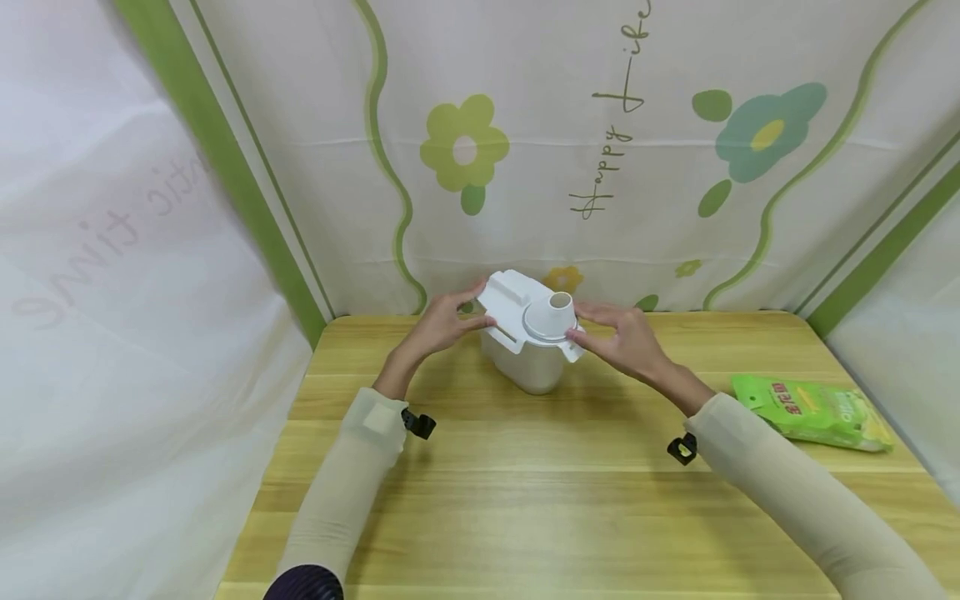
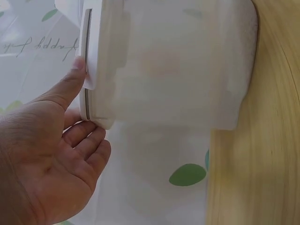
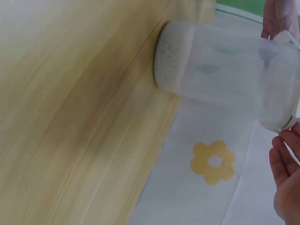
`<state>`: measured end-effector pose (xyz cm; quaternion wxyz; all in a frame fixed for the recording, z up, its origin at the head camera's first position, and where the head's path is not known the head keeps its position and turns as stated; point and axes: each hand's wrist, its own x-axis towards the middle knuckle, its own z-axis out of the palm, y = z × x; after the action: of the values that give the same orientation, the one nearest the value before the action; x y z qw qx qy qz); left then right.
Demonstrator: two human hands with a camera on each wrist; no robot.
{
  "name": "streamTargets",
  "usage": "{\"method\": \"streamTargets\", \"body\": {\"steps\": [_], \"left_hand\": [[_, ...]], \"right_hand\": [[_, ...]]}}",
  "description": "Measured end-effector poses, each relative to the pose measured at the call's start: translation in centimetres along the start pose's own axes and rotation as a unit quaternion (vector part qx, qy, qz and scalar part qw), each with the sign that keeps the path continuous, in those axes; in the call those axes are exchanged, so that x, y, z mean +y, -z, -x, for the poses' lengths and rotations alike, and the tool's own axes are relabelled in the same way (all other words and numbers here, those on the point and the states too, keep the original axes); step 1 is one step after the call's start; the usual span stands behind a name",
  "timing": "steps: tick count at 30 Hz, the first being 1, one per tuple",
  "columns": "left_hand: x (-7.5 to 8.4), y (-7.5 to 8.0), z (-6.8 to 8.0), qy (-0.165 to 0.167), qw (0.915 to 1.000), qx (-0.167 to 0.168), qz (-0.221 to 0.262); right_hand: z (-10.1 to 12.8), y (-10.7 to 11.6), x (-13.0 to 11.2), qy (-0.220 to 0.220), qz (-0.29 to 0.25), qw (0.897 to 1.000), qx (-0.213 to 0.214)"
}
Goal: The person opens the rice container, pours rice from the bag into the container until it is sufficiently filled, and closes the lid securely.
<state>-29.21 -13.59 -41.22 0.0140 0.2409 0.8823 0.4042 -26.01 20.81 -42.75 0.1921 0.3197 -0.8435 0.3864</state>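
A translucent, tall storage container (image 1: 534,372) stands upright at the back of the wooden table. Its white lid (image 1: 504,305) carries a cone-shaped spout (image 1: 556,317) at the right end. With thumb in front and fingers behind, my left hand (image 1: 441,325) grips the lid's left end. At the opposite end my right hand (image 1: 628,340) holds the lid's edge near the spout. In the right wrist view, pale grainy contents (image 3: 171,54) lie at the container's bottom. Whether the lid is seated all round cannot be told.
A green printed packet (image 1: 813,410) lies on the table (image 1: 510,517) at the right. Close behind the container hangs a white curtain (image 1: 540,225) with flowers and lettering, and more curtain flanks both sides. A dark round object (image 1: 303,583) shows at the bottom left.
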Motion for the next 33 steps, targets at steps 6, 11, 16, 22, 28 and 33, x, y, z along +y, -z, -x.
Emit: {"method": "streamTargets", "body": {"steps": [6,11,16,22,28,33], "left_hand": [[-0.3,0.1,-0.1,-0.007,0.9995,-0.007,0.031],[-0.6,0.0,-0.1,-0.01,0.9984,-0.008,0.054],[0.2,-0.1,0.3,-0.008,0.9996,0.001,0.028],[2.2,-0.7,0.8,-0.022,0.9984,0.017,-0.048],[4.5,-1.5,1.3,-0.013,0.9906,0.046,-0.128],[6.2,-2.3,1.9,0.007,0.9827,0.047,-0.179]], "right_hand": [[0.4,-0.6,-0.6,0.041,0.032,0.998,0.047],[0.4,-0.8,-0.6,0.089,0.045,0.993,0.066],[0.1,0.1,-0.5,0.089,0.041,0.995,0.034],[-0.9,1.9,0.6,0.017,-0.013,0.997,-0.079],[-2.7,2.6,1.7,-0.018,-0.085,0.981,-0.176],[-3.5,2.7,2.1,-0.031,-0.108,0.969,-0.218]]}}
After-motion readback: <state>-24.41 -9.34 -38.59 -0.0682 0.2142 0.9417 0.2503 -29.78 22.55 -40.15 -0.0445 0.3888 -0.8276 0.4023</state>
